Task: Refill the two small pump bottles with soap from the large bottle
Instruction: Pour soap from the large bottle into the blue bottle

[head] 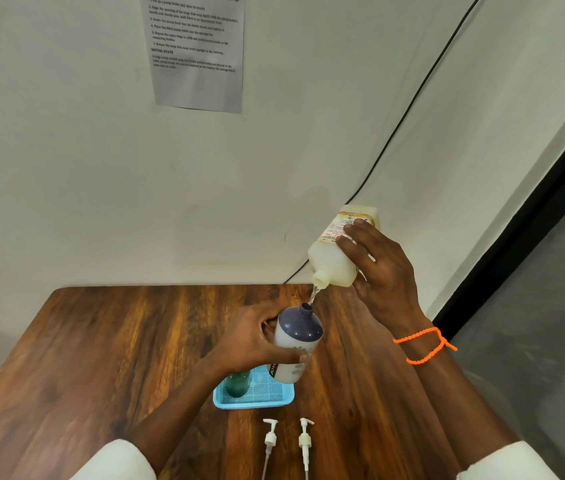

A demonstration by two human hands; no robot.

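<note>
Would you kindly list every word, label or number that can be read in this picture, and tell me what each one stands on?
"INITIAL STATE": bold heading on the paper sheet taped to the wall; its numbered steps are too small and blurred to quote reliably.
"joy...": white letters on a dark strip on the small pump bottle held in the left hand; the rest is cut off.
Label on the large bottle in the right hand: red and blue print, too blurred to read.

Wore white sleeves point(118, 459) pushed back on both forearms. Had an orange beaded bracelet point(423, 344), knotted, on the right wrist.
</note>
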